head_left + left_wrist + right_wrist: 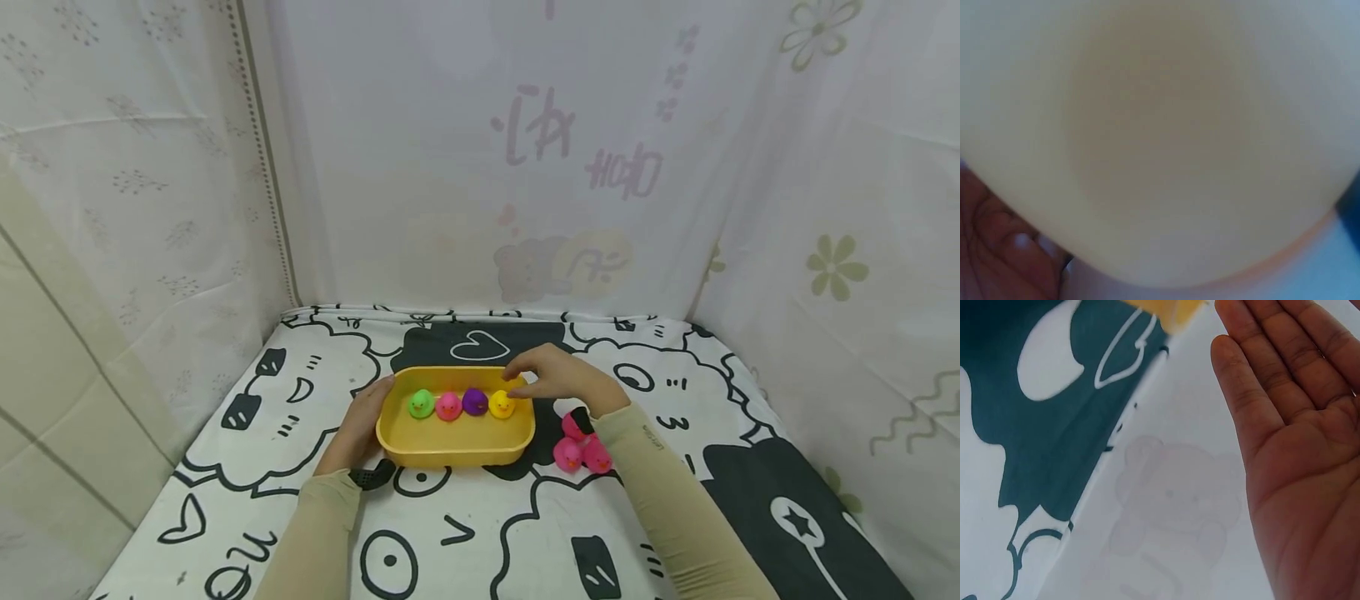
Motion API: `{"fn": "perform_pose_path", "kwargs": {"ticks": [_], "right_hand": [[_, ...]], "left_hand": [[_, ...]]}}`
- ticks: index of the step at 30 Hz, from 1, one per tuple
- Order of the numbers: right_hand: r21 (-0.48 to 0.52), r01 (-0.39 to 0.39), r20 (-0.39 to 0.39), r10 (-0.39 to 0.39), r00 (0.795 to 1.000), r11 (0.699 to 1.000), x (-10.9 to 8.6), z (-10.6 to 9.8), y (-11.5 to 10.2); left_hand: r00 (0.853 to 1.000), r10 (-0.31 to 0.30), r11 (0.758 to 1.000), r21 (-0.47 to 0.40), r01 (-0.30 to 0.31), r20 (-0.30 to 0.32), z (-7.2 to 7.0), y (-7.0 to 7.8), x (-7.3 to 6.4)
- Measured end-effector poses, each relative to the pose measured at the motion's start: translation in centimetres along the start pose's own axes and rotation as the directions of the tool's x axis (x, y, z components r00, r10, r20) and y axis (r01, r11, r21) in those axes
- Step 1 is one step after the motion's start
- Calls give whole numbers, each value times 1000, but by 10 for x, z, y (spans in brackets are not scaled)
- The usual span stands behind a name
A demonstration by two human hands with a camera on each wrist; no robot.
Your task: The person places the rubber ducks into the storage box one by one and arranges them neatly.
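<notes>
In the head view a yellow tray holds a row of small rubber ducks: a green duck, a pink duck, a purple duck and a yellow duck. My left hand grips the tray's left side. A blurred pale surface fills most of the left wrist view, with part of the left hand at lower left. Over the tray's right end hovers my right hand, thumb close to the yellow duck; contact is unclear. Its fingers look straight in the right wrist view.
More pink ducks lie in a cluster on the patterned cloth, right of the tray and partly behind the right wrist. Pale printed curtains stand behind and at both sides.
</notes>
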State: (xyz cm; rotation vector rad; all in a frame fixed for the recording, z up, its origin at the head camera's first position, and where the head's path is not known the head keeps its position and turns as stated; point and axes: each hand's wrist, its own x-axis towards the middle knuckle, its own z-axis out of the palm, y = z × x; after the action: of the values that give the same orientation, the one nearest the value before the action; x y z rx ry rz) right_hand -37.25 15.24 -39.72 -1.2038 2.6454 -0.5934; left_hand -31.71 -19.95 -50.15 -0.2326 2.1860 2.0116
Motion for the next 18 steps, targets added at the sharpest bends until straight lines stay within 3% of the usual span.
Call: {"fn": "perform_pose_path", "kwargs": {"ticks": [10, 18], "right_hand": [[76, -66, -63, 71, 995, 995, -16, -8, 11], [154, -83, -158, 107, 982, 985, -38, -9, 33]], "left_hand": [[1000, 1, 1000, 10, -1, 1, 0, 0, 0], [1000, 0, 1000, 20, 0, -6, 0, 2, 0]]}}
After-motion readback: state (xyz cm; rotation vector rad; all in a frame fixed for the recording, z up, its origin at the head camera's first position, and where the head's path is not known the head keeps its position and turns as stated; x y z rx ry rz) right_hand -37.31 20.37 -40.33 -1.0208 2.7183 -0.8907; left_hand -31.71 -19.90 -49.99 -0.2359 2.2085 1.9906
